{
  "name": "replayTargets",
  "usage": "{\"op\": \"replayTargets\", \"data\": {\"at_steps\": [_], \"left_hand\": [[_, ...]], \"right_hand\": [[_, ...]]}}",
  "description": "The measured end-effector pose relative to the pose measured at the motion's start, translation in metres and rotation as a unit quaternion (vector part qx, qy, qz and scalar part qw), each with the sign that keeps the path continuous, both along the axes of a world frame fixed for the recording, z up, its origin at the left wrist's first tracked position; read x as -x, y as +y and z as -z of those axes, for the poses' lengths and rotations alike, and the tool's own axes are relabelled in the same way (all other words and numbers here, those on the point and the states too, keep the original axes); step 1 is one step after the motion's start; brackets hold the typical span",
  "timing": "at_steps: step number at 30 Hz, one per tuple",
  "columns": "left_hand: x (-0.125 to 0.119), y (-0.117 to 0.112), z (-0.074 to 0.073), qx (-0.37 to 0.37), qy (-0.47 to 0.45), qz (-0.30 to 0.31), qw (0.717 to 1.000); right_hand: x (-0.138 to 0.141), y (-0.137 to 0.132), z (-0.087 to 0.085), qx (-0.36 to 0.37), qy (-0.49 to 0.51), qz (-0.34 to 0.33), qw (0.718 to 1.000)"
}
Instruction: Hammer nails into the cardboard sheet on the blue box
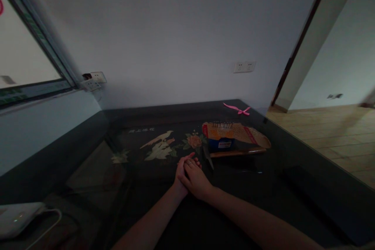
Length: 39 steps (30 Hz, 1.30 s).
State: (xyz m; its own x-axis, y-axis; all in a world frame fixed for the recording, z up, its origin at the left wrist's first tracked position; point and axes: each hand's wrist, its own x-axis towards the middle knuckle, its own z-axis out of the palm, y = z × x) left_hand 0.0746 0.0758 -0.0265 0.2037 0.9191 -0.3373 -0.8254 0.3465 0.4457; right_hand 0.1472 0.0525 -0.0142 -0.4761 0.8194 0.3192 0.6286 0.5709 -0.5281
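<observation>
My left hand (pixel 180 174) and my right hand (pixel 197 179) are clasped together just above or on the dark tabletop, each closed around the other. A ring shows on a finger of the right hand. Just right of them lies a hammer (pixel 237 153), its dark metal head closest to my hands and its wooden handle pointing right. Behind the handle sits a blue and yellow pack (pixel 222 144) with a white label and thin wire-like pieces along its top. A tan, red-striped flat piece (pixel 252 136) with a rounded end extends to its right.
The glossy dark table (pixel 140 187) bears a bird-and-flower picture (pixel 161 146). A pink ribbon (pixel 241 111) lies near the back right corner. At the left front is a white device (pixel 20 218) with a cable. A long dark object (pixel 325 203) lies along the right side.
</observation>
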Motion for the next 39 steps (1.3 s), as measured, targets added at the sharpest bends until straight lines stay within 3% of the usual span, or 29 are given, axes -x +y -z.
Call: {"op": "replayTargets", "data": {"at_steps": [12, 22, 39], "left_hand": [[0.0001, -0.0008, -0.0045, 0.019, -0.005, 0.004, 1.000], [-0.0001, 0.0022, 0.0038, 0.012, 0.002, 0.000, 1.000], [-0.0005, 0.0001, -0.0038, 0.026, 0.006, 0.003, 1.000]], "right_hand": [[0.0002, 0.0007, 0.0021, -0.009, -0.001, -0.002, 1.000], [0.0009, 0.0009, 0.0055, -0.013, 0.003, 0.006, 1.000], [0.0003, 0.0007, 0.0020, -0.006, 0.016, -0.004, 1.000]]}}
